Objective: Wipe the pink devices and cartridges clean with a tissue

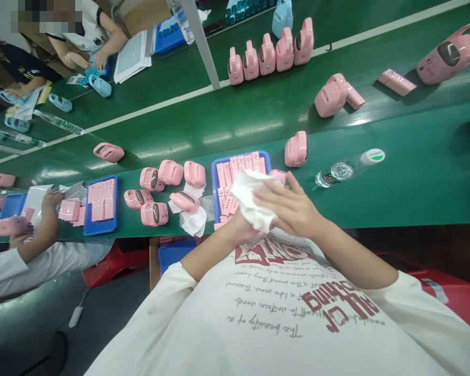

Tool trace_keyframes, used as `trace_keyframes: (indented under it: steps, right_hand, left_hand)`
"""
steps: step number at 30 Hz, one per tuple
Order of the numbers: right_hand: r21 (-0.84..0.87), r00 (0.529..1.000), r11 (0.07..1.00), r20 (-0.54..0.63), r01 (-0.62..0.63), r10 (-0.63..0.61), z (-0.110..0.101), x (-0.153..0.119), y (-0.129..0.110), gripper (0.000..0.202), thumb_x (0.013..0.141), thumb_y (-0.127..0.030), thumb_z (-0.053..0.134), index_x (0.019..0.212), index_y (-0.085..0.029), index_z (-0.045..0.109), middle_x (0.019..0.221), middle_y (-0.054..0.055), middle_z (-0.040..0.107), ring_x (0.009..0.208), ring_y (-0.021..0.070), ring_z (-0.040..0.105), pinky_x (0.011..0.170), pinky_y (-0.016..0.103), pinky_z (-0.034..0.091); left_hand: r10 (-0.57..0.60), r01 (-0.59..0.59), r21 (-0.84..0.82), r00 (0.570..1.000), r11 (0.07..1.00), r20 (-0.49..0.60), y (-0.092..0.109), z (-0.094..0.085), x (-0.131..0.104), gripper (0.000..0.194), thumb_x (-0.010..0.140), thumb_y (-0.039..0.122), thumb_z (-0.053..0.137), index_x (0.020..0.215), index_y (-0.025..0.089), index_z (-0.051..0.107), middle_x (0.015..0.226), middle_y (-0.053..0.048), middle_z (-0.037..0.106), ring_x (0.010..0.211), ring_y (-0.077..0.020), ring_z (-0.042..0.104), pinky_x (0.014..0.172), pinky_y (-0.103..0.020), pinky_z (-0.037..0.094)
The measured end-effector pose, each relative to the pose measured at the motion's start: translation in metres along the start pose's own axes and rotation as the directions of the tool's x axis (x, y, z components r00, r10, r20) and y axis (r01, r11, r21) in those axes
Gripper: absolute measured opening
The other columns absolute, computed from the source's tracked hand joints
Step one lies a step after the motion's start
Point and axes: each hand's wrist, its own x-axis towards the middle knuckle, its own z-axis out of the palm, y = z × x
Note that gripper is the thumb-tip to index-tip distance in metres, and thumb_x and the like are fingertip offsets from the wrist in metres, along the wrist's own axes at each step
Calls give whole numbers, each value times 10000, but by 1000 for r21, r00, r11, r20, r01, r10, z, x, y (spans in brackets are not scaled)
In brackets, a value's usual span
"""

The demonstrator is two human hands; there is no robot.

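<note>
A crumpled white tissue (247, 194) is between my two hands, just in front of my chest at the table edge. My right hand (297, 209) presses on it from the right, its fingers smeared by motion. From the left, my left hand (243, 228) grips the tissue from below, its fingers mostly hidden. A pink piece (279, 176) shows beside the tissue; whether it is held, I cannot tell. Behind my hands stands a blue tray (214, 183) with rows of pink rectangular parts (241, 162).
Several pink handled devices (154, 213) and crumpled tissues (195, 222) lie left of the tray. A plastic bottle (348, 168) lies to the right. More pink devices (267, 55) line the divider. Co-workers sit at the left, one with a hand (51, 201) near another blue tray (86, 222).
</note>
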Motion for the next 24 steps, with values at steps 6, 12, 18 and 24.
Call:
trace_keyframes:
  steps: [6,12,18,24]
  right_hand:
    - [393,595,678,-326,-622,735,-14,0,22,512,888,-623,398,952,-213,697,775,43,658,836,216,642,769,353,521]
    - [461,584,592,-178,-661,792,3,-15,3,513,854,-649,442,938,-210,695,747,52,653,758,202,635,696,315,528]
    - [191,871,887,-190,-420,453,31,-38,-15,450,914,-466,394,1178,-181,621,1229,135,611,1199,277,545,1014,441,449]
    - [565,443,393,-54,-726,895,51,-54,-1,439,854,-518,529,1145,-196,595,1051,81,683,959,207,644,872,345,514]
  left_hand:
    - [29,39,-181,934,983,357,8,5,8,400,868,525,494,745,148,548,592,22,508,379,-52,424,335,-163,314]
    - [46,8,-234,973,972,225,-1,3,19,373,839,502,559,814,132,590,659,-16,562,526,-96,539,438,-183,418]
    - [235,-245,-29,952,969,-197,-10,2,31,264,873,408,540,810,154,574,686,7,548,586,-91,516,560,-200,437]
    - [428,-314,588,902,745,-62,-33,-5,50,209,902,303,465,1056,184,540,1065,-72,539,1067,-185,506,996,-327,375]
